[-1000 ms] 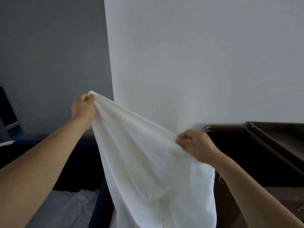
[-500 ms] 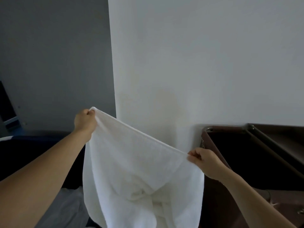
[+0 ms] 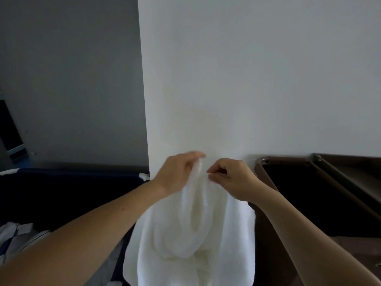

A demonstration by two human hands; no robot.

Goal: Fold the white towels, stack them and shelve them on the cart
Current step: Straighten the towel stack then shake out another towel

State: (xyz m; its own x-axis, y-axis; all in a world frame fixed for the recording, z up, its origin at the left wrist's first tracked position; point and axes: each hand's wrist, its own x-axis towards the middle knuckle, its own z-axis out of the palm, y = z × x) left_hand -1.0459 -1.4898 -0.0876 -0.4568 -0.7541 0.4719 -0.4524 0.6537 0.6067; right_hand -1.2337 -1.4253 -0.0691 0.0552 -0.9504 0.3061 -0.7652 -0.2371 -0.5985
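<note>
Pinched by its two top corners, the white towel [image 3: 195, 234] hangs just beside the brown cart [image 3: 288, 159], while the left hand [image 3: 177, 174] and right hand [image 3: 228, 179], spread wide a moment ago, now nearly meet, likely starting the halving fold.

The left hand [image 3: 177, 174] and right hand [image 3: 231, 180] are bare. The left forearm [image 3: 92, 228], left of the white towel [image 3: 195, 234], and the right forearm [image 3: 305, 234], right of it, are uncovered all the way to the frame's edge. The left fingertips are blurred.
</note>
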